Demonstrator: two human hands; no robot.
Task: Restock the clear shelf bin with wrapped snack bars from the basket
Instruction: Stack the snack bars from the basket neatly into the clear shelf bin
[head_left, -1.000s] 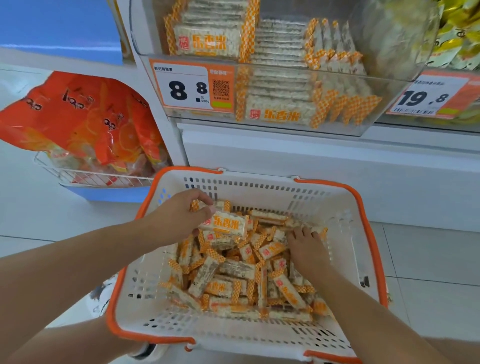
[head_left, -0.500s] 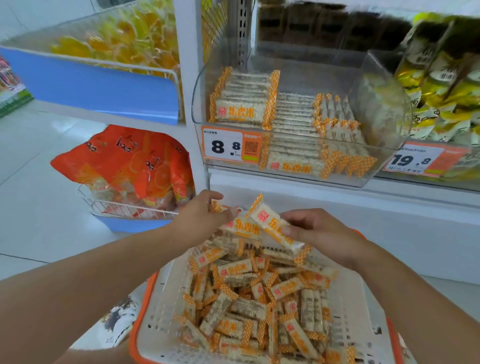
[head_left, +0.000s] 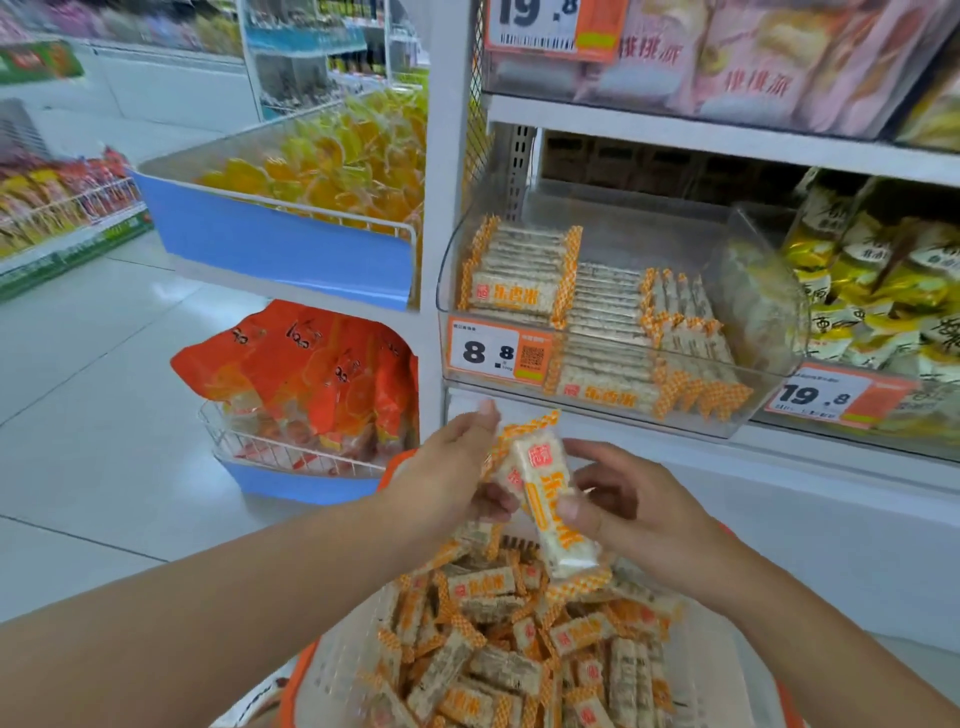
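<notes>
Both hands meet above the basket (head_left: 332, 670), below the clear shelf bin (head_left: 748, 415). The left hand (head_left: 447, 478) and right hand (head_left: 628, 512) each curl fingers round wrapped snack bars (head_left: 545, 499), held tilted; more bars fill the basket and bin.

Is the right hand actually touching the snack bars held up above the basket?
Touching. The head view shows the right hand with its thumb pressed on the wrapper of the held snack bars.
</notes>
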